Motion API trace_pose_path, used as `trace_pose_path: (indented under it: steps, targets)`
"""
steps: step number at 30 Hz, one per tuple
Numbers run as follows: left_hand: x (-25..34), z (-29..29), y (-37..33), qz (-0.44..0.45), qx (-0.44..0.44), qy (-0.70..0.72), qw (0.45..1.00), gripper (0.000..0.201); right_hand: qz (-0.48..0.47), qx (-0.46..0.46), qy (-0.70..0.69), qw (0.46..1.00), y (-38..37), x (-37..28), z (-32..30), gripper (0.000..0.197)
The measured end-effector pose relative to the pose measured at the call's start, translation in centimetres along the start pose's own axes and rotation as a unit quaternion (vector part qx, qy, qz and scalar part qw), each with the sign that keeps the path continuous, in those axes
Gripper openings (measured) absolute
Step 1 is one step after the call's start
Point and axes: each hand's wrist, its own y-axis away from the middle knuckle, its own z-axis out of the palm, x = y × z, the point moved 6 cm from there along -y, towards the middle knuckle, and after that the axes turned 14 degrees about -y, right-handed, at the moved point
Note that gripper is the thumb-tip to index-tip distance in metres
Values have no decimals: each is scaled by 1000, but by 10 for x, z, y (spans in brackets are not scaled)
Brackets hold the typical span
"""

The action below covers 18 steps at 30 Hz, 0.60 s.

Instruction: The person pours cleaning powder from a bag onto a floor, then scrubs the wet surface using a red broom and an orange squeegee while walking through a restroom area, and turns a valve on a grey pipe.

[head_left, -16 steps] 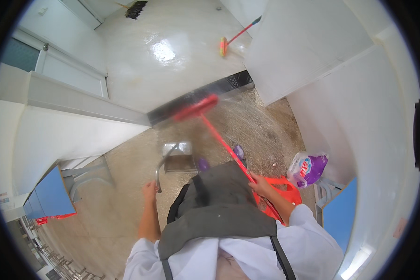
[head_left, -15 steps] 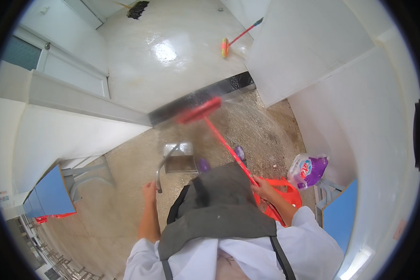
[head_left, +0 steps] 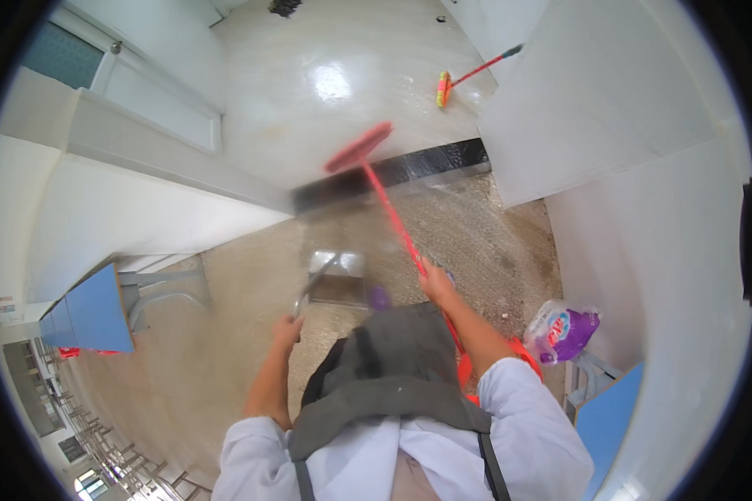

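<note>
My right hand [head_left: 435, 280] is closed round the red handle of a broom [head_left: 390, 207]. The broom's long red head [head_left: 358, 149], blurred by motion, appears just past the dark floor strip; whether it touches the floor I cannot tell. My left hand [head_left: 288, 329] grips the bent metal handle of a dustpan [head_left: 337, 289], whose boxy metal pan is at the wet floor in front of my feet. Beside the pan a purple shoe tip [head_left: 379, 298] shows. A dark grey apron [head_left: 393, 355] covers my front and hides part of the floor.
A dark threshold strip [head_left: 405, 170] crosses the doorway. Beyond it lies a red-handled floor brush [head_left: 445, 88]. To my right are a purple and white bag [head_left: 562, 331], a red plastic stool or basket [head_left: 522, 355] and a blue tabletop [head_left: 606, 417]. Another blue table [head_left: 96, 313] stands left.
The broom's head has gone from the near edge of the threshold to beyond it. My right hand has moved forward with the handle. The view has shifted slightly.
</note>
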Motion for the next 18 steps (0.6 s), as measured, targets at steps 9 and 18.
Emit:
trace_pose_path:
  steps: [9, 18]
  targets:
    - [-12, -64, 17, 7, 193, -155, 969, 31, 93, -43, -90, 991, 7, -12, -23, 31]
    - [-76, -82, 16, 12, 113, -213, 970, 22, 44, -70, 5, 997, -21, -19, -20, 27]
